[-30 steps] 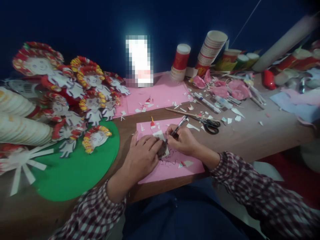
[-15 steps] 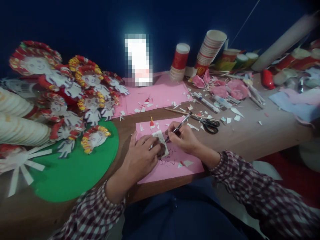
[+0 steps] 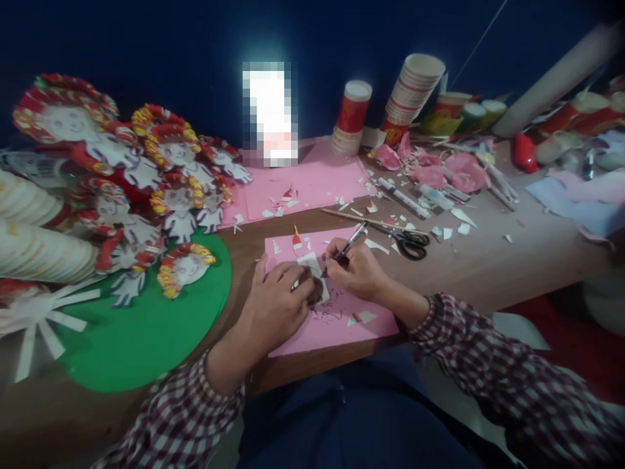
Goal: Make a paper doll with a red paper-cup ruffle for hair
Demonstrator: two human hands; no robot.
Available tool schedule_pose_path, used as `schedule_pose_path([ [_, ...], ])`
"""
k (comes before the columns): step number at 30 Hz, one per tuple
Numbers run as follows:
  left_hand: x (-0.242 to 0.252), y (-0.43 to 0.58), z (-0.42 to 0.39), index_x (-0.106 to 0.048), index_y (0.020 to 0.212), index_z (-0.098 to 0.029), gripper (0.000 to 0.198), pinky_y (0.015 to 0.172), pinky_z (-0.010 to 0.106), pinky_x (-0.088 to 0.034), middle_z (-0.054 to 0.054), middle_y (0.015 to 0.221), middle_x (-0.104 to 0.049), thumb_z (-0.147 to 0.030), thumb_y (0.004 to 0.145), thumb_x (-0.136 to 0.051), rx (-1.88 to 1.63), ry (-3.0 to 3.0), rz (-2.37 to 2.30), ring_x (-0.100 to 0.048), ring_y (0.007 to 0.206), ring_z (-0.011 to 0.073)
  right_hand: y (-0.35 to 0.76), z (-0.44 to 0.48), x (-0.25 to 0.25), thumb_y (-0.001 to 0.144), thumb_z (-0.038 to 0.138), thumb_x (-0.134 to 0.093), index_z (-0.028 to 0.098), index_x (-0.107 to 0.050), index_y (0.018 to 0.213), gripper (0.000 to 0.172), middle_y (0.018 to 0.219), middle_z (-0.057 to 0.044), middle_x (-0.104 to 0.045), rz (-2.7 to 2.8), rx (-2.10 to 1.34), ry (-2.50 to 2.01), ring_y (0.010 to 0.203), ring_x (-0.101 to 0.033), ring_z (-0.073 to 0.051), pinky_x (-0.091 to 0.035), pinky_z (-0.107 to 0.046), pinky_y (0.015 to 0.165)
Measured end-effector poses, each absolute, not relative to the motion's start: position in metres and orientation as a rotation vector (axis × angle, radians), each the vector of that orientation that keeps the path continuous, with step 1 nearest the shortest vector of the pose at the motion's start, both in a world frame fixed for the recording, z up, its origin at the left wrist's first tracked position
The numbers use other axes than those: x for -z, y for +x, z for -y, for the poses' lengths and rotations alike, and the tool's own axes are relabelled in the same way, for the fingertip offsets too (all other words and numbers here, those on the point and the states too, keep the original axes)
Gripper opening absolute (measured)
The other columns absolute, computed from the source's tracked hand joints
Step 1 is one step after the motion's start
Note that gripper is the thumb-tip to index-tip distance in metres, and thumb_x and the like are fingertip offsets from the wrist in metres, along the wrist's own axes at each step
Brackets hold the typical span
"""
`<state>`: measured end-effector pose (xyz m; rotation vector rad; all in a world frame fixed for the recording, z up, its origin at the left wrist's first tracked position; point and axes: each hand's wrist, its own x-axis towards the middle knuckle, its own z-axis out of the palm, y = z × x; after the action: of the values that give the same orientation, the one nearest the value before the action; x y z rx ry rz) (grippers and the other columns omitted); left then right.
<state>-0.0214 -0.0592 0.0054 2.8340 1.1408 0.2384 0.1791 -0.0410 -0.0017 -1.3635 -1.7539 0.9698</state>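
Observation:
In the head view my left hand [image 3: 278,299] lies over a small piece of white paper [image 3: 308,262], its thumb apart and its bent fingers resting on the paper. Part of this piece is hidden under the fingers. My right hand [image 3: 359,268] is closed round a dark marker pen [image 3: 355,238], whose tip is down at the paper's right edge. Beneath both hands lies a pink sheet [image 3: 342,339] with black stroke marks and a few paper scraps [image 3: 362,318] on it.
Scissors [image 3: 411,243] and a thin stick [image 3: 336,214] lie beyond my right hand. Paper dolls [image 3: 183,153] and a green disc [image 3: 146,352] are at left. Paper cups [image 3: 352,111], a cup stack [image 3: 413,85], pens [image 3: 403,198] and scraps stand or lie behind. A blurred bright patch is at the back.
The view has shifted very slightly. The pen in my right hand has moved a little at the paper's edge; my left hand stays in place.

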Motion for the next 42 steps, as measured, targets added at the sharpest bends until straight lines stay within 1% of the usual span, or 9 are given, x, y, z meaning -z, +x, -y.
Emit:
schedule_pose_path([
  [8,-0.0041,-0.0215,0.0589,-0.061,0.103,-0.022,0.022,0.107,0.061,-0.023,0.008,0.115,-0.063,-0.02,0.085,-0.048,-0.225,2.843,-1.141,-0.055,0.111,0.0282,0.1792,0.0412,0.0044,0.076,0.019,-0.051,0.019,-0.05,0.071,0.005,0.056,0.004,-0.047,1.787,-0.944,-1.352,0.051,-0.042,-0.01,-0.032,-0.022,0.05],
  [18,-0.0038,-0.0213,0.0583,-0.06,0.107,-0.023,0.025,0.107,0.062,-0.022,0.008,0.117,-0.062,-0.02,0.085,-0.047,-0.201,2.85,-1.136,-0.054,0.112,0.0287,0.1803,0.0414,0.0057,0.073,0.018,-0.051,0.019,-0.05,0.071,0.002,0.056,0.005,-0.048,1.798,-0.957,-1.338,0.052,-0.043,-0.009,-0.033,-0.021,0.051],
  [28,-0.0044,-0.0215,0.0591,-0.06,0.107,-0.022,0.024,0.107,0.062,-0.022,0.008,0.116,-0.063,-0.02,0.085,-0.048,-0.198,2.84,-1.141,-0.054,0.111,0.0288,0.1809,0.041,0.0074,0.073,0.018,-0.051,0.019,-0.05,0.071,0.002,0.057,0.004,-0.047,1.828,-0.946,-1.333,0.053,-0.043,-0.01,-0.033,-0.022,0.052],
  [42,-0.0043,-0.0216,0.0591,-0.061,0.104,-0.022,0.023,0.107,0.062,-0.022,0.009,0.113,-0.064,-0.019,0.084,-0.049,-0.235,2.834,-1.135,-0.055,0.109,0.0289,0.1806,0.0414,0.0066,0.072,0.018,-0.051,0.019,-0.05,0.071,0.002,0.055,0.005,-0.047,1.828,-0.987,-1.33,0.051,-0.043,-0.009,-0.032,-0.022,0.051],
])
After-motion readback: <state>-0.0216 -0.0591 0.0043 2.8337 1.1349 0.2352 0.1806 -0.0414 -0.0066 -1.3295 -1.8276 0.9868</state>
